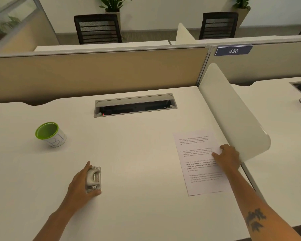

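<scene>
A small grey metal stapler-like tool [93, 178] lies on the white desk [137, 153], and my left hand [81, 183] grips it with the thumb below and fingers along its far side. A printed sheet of paper [198, 164] lies flat at the right of the desk. My right hand [227, 158] rests on the sheet's right edge with fingers spread, pressing it down.
A white cup with a green rim [49, 133] stands at the left of the desk. A cable tray opening [135, 105] sits at the back. A curved white divider [233, 115] rises just right of the paper. Partition panels and office chairs stand behind.
</scene>
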Action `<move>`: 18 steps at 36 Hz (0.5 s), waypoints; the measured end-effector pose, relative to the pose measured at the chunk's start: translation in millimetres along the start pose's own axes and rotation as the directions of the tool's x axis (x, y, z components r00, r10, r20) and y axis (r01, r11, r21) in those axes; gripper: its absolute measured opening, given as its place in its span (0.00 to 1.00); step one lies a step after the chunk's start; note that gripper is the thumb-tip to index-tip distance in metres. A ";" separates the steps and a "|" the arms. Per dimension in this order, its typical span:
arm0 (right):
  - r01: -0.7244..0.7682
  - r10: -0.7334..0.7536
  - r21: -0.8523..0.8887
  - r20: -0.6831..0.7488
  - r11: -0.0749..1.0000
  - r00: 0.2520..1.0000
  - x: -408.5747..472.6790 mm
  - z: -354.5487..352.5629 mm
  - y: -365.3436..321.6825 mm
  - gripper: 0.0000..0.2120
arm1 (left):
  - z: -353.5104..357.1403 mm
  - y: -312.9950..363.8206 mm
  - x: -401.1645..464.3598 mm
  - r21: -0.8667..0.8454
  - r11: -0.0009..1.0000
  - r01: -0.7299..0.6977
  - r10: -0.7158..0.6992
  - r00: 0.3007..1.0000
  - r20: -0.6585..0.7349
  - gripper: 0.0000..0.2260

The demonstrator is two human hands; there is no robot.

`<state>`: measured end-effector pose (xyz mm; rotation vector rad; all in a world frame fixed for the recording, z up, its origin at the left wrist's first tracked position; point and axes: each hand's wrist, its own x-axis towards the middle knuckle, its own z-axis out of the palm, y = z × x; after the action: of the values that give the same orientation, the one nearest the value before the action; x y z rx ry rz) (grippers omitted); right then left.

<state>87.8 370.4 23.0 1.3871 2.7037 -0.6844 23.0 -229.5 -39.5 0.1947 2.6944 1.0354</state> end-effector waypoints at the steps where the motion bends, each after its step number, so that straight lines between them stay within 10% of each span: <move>1: -0.012 0.012 -0.013 -0.007 1.000 1.000 0.1 1.5 0.1 0.29 | -0.2 0.4 -0.3 0.008 1.000 -0.001 0.001 1.000 -0.003 0.59; 6: -0.009 0.018 0.103 -0.087 0.995 0.996 -13.8 17.4 -11.3 0.40 | -13.2 -4.9 -11.1 0.056 0.998 0.004 -0.002 1.000 -0.031 0.59; 18: 0.286 -0.166 0.315 -0.358 0.905 0.919 -93.0 57.2 -3.1 0.23 | -3.1 23.2 -4.5 -0.048 0.999 -0.020 0.018 0.999 -0.033 0.57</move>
<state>131.6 274.9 -7.2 1.3589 3.1637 -1.1165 27.3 -215.3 -20.9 0.1966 2.6980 1.1181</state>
